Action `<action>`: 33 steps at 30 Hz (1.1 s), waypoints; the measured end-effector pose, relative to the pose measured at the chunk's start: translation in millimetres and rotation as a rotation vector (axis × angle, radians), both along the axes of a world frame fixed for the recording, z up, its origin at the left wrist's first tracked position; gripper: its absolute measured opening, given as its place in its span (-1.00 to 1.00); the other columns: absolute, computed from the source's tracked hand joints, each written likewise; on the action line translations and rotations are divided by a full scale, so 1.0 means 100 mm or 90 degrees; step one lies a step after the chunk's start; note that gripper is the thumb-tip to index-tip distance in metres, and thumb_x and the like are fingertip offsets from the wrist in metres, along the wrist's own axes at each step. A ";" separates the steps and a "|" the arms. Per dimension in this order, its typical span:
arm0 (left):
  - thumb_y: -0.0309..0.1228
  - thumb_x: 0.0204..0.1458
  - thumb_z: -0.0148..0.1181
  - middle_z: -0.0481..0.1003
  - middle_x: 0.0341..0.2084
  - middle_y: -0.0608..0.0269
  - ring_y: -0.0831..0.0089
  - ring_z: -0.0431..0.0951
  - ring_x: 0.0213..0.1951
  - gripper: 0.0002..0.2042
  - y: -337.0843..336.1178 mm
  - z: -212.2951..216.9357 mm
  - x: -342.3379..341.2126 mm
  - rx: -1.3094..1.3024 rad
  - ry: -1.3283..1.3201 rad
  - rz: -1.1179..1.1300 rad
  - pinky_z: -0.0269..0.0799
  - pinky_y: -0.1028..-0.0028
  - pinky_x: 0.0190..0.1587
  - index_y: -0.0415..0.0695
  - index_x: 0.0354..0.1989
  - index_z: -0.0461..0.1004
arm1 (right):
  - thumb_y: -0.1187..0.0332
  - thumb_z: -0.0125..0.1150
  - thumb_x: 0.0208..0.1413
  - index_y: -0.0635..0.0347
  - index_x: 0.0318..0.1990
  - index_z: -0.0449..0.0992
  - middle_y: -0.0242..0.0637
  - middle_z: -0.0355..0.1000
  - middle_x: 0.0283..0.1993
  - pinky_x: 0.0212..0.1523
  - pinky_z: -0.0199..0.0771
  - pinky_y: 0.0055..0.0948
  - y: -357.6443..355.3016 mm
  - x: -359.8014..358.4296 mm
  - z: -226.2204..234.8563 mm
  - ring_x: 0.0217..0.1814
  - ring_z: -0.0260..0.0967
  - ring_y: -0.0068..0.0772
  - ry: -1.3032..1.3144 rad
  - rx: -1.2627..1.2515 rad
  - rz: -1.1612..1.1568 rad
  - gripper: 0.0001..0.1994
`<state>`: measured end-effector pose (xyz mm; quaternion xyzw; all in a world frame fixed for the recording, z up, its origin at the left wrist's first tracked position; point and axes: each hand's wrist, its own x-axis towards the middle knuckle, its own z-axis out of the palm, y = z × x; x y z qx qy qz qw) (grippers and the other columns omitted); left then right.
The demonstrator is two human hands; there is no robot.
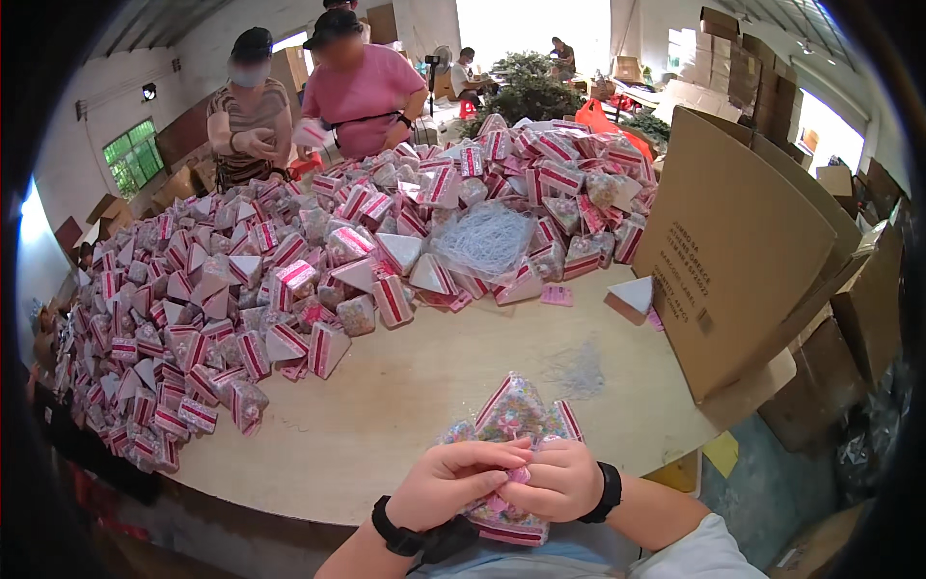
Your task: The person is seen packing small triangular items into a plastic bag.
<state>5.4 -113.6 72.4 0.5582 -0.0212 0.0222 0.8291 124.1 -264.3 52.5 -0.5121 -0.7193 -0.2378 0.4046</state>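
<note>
On the left, a huge pile of small packets (241, 289) with red and white stripes covers most of the round wooden table (405, 405). Two people (318, 87) stand behind the pile, at the far side. In the middle of the pile lies a clear bag of white strings (487, 236). Low in the middle, the left hand (453, 482) and the right hand (558, 480) are both closed around one triangle packet (516, 425) full of little colourful bits. The fingers pinch its near end, right above the table edge, close to the person's body. The packet could slip out and fall off the edge, because it is held so near the rim, I think. A hard squeeze might also crush it or pop it open. Further right, one white triangle box (632, 297) sits alone on the bare wood. A big brown cardboard box (743, 251) leans right next to the table. The room is a bright workshop with more boxes stacked by the walls and a green window on the far left.
</note>
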 end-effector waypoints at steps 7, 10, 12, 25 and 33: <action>-0.78 -0.03 -0.01 0.48 -0.12 -0.07 0.09 0.31 0.15 -0.78 0.04 -0.05 0.02 -0.028 -0.010 0.002 0.18 0.21 0.21 -0.35 -0.24 0.49 | 0.41 0.23 -0.26 0.13 -0.32 0.49 -0.47 0.31 -0.56 -0.61 0.21 -0.58 0.00 0.02 0.02 -0.57 0.27 -0.52 0.011 -0.014 0.004 -0.76; -0.78 -0.04 0.01 0.48 -0.13 -0.05 0.09 0.32 0.15 -0.79 0.09 -0.07 0.02 0.002 -0.023 0.003 0.18 0.20 0.21 -0.34 -0.26 0.50 | 0.41 0.24 -0.28 0.12 -0.33 0.49 -0.47 0.31 -0.56 -0.61 0.21 -0.58 0.04 0.04 0.00 -0.57 0.27 -0.53 0.010 -0.015 0.011 -0.75; -0.79 -0.04 0.01 0.48 -0.13 -0.04 0.09 0.32 0.15 -0.79 0.09 -0.09 0.03 0.026 -0.033 0.007 0.18 0.20 0.21 -0.34 -0.26 0.50 | 0.40 0.24 -0.30 0.11 -0.34 0.49 -0.47 0.31 -0.56 -0.61 0.21 -0.58 0.06 0.04 0.00 -0.57 0.28 -0.53 0.007 -0.002 0.014 -0.75; -0.76 -0.01 0.00 0.43 -0.02 0.02 0.20 0.29 0.18 -0.70 0.24 -0.24 0.03 0.072 -0.133 -0.055 0.19 0.33 0.20 -0.32 -0.08 0.46 | 0.41 0.25 -0.29 0.11 -0.30 0.50 -0.49 0.31 -0.57 -0.67 0.13 -0.56 0.09 0.05 -0.03 -0.63 0.22 -0.54 0.043 -0.014 0.042 -0.73; -0.75 -0.02 0.04 0.47 -0.11 0.01 0.13 0.36 0.11 -0.77 0.17 -0.18 0.05 0.112 -0.149 -0.002 0.22 0.25 0.18 -0.32 -0.19 0.51 | 0.39 0.25 -0.27 0.11 -0.32 0.49 -0.46 0.34 -0.56 -0.64 0.19 -0.56 0.10 0.05 -0.08 -0.60 0.27 -0.51 0.043 -0.023 0.033 -0.76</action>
